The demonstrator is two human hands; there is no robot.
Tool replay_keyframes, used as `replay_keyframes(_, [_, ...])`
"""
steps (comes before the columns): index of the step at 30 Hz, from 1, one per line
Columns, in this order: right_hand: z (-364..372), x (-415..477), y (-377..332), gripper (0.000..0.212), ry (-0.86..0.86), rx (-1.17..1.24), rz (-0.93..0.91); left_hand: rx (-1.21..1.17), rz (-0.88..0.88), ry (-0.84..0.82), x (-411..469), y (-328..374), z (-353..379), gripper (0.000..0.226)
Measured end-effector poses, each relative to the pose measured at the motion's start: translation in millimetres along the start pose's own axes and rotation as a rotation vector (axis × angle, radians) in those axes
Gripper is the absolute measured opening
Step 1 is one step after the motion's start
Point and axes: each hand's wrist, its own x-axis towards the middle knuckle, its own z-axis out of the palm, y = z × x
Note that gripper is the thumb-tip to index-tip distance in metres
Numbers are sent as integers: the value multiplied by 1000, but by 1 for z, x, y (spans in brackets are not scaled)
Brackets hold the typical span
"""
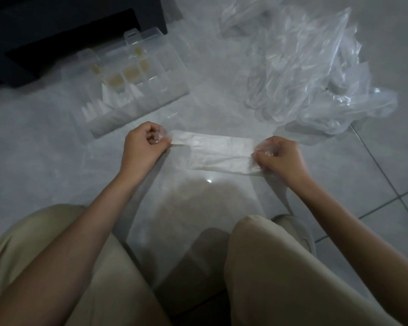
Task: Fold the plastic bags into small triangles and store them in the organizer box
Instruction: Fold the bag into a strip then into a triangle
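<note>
Both hands (pixel 144 142) (pixel 278 156) pinch the plastic bag (pixel 212 149) stretched between them.

A pale, glossy tiled floor (pixel 212 95) is spreading out underfoot, catching a small glint of light (pixel 209 181) and showing dark grout lines (pixel 382 171) on the right, while a black piece of furniture (pixel 57 31) is sitting at the far left and beige trousers (pixel 280 267) are filling the near edge.

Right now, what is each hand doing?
Left hand: closed, pinching the left end of the folded plastic bag.
Right hand: closed, pinching its right end.
</note>
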Motion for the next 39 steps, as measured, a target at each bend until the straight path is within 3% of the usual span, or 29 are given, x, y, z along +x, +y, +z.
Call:
replay_keyframes(3, [1,1,-4,17,14,-33,7,72,25,30,-2,-2,0,12])
replay_keyframes(7, [1,0,-6,48,118,-9,67,90,23,23,-4,-1,2,10])
replay_keyframes(13, [-2,-2,-7,18,139,-76,83,89,21,34,-4,0,2,14])
replay_keyframes(25, [-2,-1,-11,11,160,-134,119,100,-2,109,-5,1,5,21])
replay_keyframes(26, [-2,0,-11,11,157,-120,128,157,46,157,-5,4,5,25])
replay_keyframes(28, [-3,0,-10,11,153,-103,140,325,300,189,-8,14,9,28])
replay_keyframes(30, [-2,0,-10,10,159,-101,140,448,608,65,-9,21,22,25])
replay_keyframes(32, [-1,0,-10,9,167,-96,138,589,783,-104,-14,23,43,33])
replay_keyframes(36, [-1,-1,-9,9,175,-89,145,814,787,-363,-19,17,72,54])
replay_keyframes(39, [-1,0,-8,9,183,-113,146,877,775,-421,-17,8,76,58])
